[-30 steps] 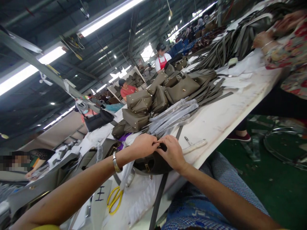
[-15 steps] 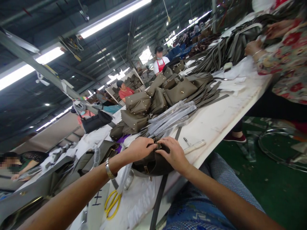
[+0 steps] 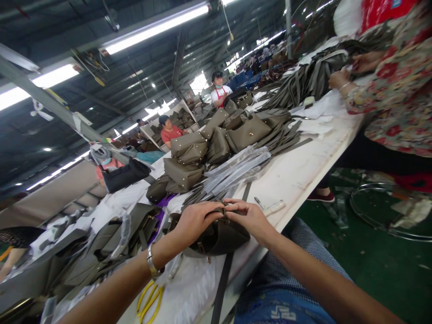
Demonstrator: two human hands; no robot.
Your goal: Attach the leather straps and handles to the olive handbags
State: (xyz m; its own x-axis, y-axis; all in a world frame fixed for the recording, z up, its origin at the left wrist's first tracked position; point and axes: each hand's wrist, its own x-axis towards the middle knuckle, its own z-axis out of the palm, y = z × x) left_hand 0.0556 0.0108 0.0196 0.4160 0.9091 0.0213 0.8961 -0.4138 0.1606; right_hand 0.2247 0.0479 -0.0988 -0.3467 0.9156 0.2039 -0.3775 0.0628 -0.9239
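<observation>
A dark olive handbag (image 3: 224,243) with small gold-coloured fittings rests on the white table in front of me. My left hand (image 3: 197,220) pinches its upper edge from the left, thumb and fingers closed. From the right, my right hand (image 3: 248,218) grips the same edge, with its fingertips almost meeting the left ones. The exact piece between the fingertips is partly hidden. Beneath the bag, a long dark strap (image 3: 222,288) runs down over the near table edge. Yellow-handled scissors (image 3: 150,301) lie below my left wrist, their blades out of sight.
A heap of olive bags (image 3: 185,171) lies beyond my hands, beside plastic-wrapped strips (image 3: 239,168). A pale tool (image 3: 275,207) rests near the table edge (image 3: 313,166). More bag pieces (image 3: 111,238) spread leftward. At right, a co-worker's floral sleeve (image 3: 381,90) reaches over straps (image 3: 303,81).
The view has shifted, so the surroundings sit further left. Both hands stay at the bag's upper edge; their fingers have changed position slightly, with the right fingers now straighter.
</observation>
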